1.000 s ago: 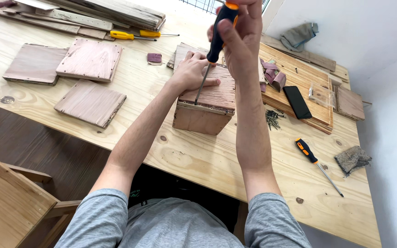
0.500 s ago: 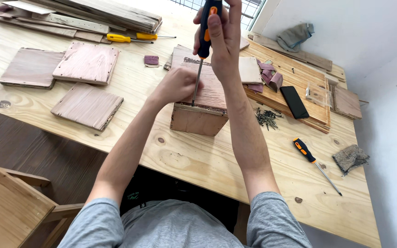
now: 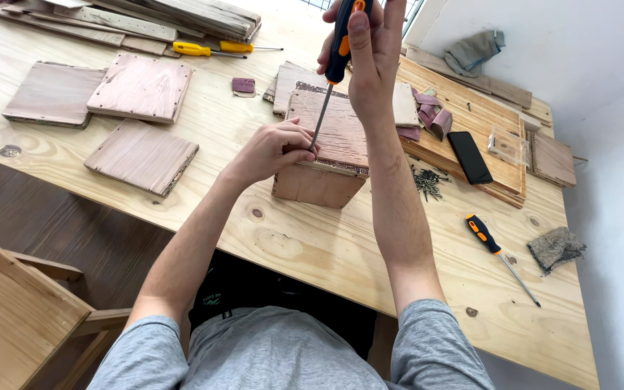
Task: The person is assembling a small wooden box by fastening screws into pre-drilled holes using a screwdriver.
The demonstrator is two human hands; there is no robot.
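Across the frame, the bench: we work at a pale plywood table that runs from upper left to lower right, with dark floor at lower left and a white wall at upper right.
Lower left corner: a wooden chair stands just beside the table's near edge.
Upper left: a stack of rough planks lies along the far edge, with two yellow screwdrivers just in front of it.
Left of centre: three flat square wooden panels lie on the table, two overlapping and one nearer to us.
Our left hand: our left hand is clenched around the lower shaft of the screwdriver, its fingertips pinched at the tip, resting against the box's top edge.
Centre, the container: the wooden box sits on the table with a reddish panel laid over its top; we cannot see inside it.
Our right hand: our right hand grasps the black and orange screwdriver by the handle, upright at top centre, tip down on the box's lid.
Right of centre: loose screws lie in a heap near the box, and a dark phone rests on a board.
Right: a small clear plastic tray sits on the same board; we cannot tell what it holds.
Lower right: a second black and orange screwdriver lies near a grey rag.
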